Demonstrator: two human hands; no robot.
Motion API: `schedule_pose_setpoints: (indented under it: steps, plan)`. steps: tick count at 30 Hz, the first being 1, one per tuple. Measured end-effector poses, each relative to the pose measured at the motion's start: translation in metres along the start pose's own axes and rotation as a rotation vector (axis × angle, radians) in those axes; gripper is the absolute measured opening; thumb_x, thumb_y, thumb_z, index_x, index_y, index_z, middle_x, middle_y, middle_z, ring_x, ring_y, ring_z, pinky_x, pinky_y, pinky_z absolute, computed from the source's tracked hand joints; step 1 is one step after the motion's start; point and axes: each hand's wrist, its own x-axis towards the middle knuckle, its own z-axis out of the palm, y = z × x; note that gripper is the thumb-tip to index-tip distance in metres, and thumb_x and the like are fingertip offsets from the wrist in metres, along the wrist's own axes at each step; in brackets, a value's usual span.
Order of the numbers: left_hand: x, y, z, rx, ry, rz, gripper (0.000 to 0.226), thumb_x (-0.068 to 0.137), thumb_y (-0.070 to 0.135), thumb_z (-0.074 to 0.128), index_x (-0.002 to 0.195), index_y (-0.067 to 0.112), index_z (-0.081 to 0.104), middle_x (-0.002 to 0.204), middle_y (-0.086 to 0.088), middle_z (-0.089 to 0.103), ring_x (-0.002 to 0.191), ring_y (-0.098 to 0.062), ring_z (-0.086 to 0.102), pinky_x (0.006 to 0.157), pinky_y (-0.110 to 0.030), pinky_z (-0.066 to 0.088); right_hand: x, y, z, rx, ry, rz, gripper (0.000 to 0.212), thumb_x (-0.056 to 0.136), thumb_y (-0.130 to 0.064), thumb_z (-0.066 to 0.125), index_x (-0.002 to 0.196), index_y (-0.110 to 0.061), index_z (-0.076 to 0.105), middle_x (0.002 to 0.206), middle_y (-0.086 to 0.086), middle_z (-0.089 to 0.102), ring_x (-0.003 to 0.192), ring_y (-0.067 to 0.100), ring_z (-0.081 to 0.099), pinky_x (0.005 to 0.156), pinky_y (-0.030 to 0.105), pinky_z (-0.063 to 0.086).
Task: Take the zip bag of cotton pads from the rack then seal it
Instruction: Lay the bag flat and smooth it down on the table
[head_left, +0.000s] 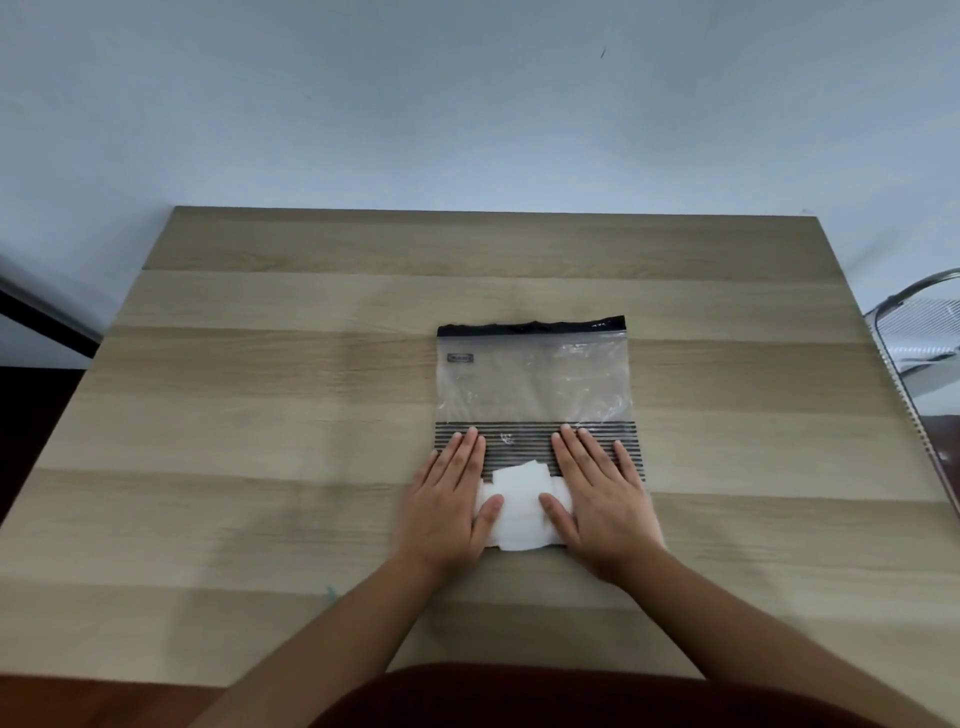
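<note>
Your left hand and right hand lay flat and open, grasping nothing, pressing the zip bag of cotton pads onto the tabletop; sealing its dark zip strip likely came next.

Light wood-grain table, banded in paler and darker strips, set against a pale wall. Directly on it, near the middle: a clear zip bag lying flat, black closure strip at the far edge, thin dark stripes across the near half. White cotton pads bunched inside at the near end. Left hand and right hand pressed flat, palms down, on the bag's near corners, either side of the pads. At the table's right edge, a wire rack, partly out of view.
</note>
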Motion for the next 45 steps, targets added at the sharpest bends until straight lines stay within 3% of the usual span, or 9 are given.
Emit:
schedule_pose_setpoints:
  steps: [6,9,11,14,16,19,26,35,45]
  plan:
    - [-0.001,-0.021,-0.012,0.037,-0.063,0.054,0.074,0.084,0.059,0.005,0.148,0.021,0.005,0.156,0.007,0.001,0.145,-0.009,-0.001,0.116,-0.028,-0.004,-0.008,0.042,0.001,0.036,-0.011,0.092,0.074,0.083,-0.062,0.0,0.143,-0.02,-0.011,0.154,-0.008,-0.007,0.142,0.008,-0.012,0.117,0.032,-0.01]
    - [0.006,-0.029,-0.031,-0.116,-0.008,0.062,0.069,0.086,0.055,0.018,0.144,0.018,0.031,0.153,0.0,0.031,0.137,-0.019,0.035,0.11,-0.035,0.022,-0.001,0.058,-0.01,0.189,0.051,0.142,0.068,0.088,-0.055,0.007,0.147,-0.021,0.002,0.158,-0.002,0.006,0.142,0.006,-0.004,0.118,0.032,-0.001]
    - [0.02,-0.028,-0.04,-0.168,0.122,0.037,0.059,0.091,0.046,0.026,0.138,0.013,0.041,0.145,-0.007,0.043,0.127,-0.024,0.046,0.104,-0.039,0.035,0.013,0.057,-0.022,0.323,0.159,0.19,0.06,0.093,-0.051,0.016,0.147,-0.025,0.012,0.157,-0.002,0.013,0.142,0.006,0.002,0.117,0.035,0.007]
    - [0.055,-0.008,-0.039,-0.166,0.197,0.001,0.052,0.096,0.039,0.027,0.142,0.013,0.033,0.151,-0.007,0.034,0.138,-0.022,0.033,0.112,-0.037,0.023,0.05,0.026,-0.033,0.347,0.227,0.092,0.055,0.095,-0.052,0.015,0.145,-0.031,0.006,0.153,-0.01,0.005,0.143,0.008,-0.001,0.117,0.036,0.005]
    - [0.077,0.007,-0.029,-0.19,0.151,-0.048,0.053,0.098,0.035,0.027,0.146,0.013,0.019,0.157,-0.006,0.02,0.144,-0.018,0.015,0.115,-0.031,0.008,0.076,0.001,-0.031,0.275,0.176,0.004,0.056,0.094,-0.05,0.012,0.145,-0.032,-0.002,0.153,-0.01,-0.005,0.143,0.01,-0.011,0.117,0.036,-0.003]
    - [0.092,0.01,-0.009,-0.129,0.072,-0.118,0.056,0.099,0.034,0.023,0.148,0.015,0.004,0.159,-0.004,0.005,0.146,-0.015,0.0,0.116,-0.031,-0.002,0.096,-0.013,-0.014,0.114,0.042,0.003,0.056,0.094,-0.051,0.01,0.14,-0.037,-0.019,0.156,-0.005,-0.017,0.14,0.015,-0.024,0.116,0.04,-0.011]
    - [0.089,0.002,0.001,0.022,0.055,-0.073,0.056,0.094,0.039,0.012,0.147,0.029,-0.002,0.16,0.0,0.003,0.146,-0.015,-0.001,0.114,-0.036,-0.006,0.099,-0.007,0.004,0.024,0.024,-0.005,0.057,0.094,-0.049,0.006,0.142,-0.032,-0.017,0.158,-0.003,-0.012,0.143,0.017,-0.019,0.116,0.043,-0.01]
    - [0.089,-0.008,0.0,0.059,0.043,-0.07,0.057,0.094,0.045,0.013,0.147,0.028,0.001,0.16,0.001,0.005,0.146,-0.016,0.001,0.116,-0.038,-0.002,0.098,0.003,0.002,0.012,0.032,-0.013,0.06,0.091,-0.053,0.004,0.144,-0.03,-0.013,0.158,-0.006,-0.006,0.144,0.012,-0.012,0.116,0.039,-0.009]
    - [0.078,-0.05,-0.011,0.074,0.056,-0.148,0.059,0.094,0.047,0.011,0.147,0.026,-0.003,0.159,0.008,0.002,0.145,-0.013,-0.003,0.116,-0.043,-0.003,0.074,0.076,-0.007,-0.009,0.033,0.17,0.065,0.089,-0.058,-0.006,0.145,-0.027,-0.017,0.155,-0.008,-0.014,0.142,0.011,-0.016,0.117,0.037,-0.007]
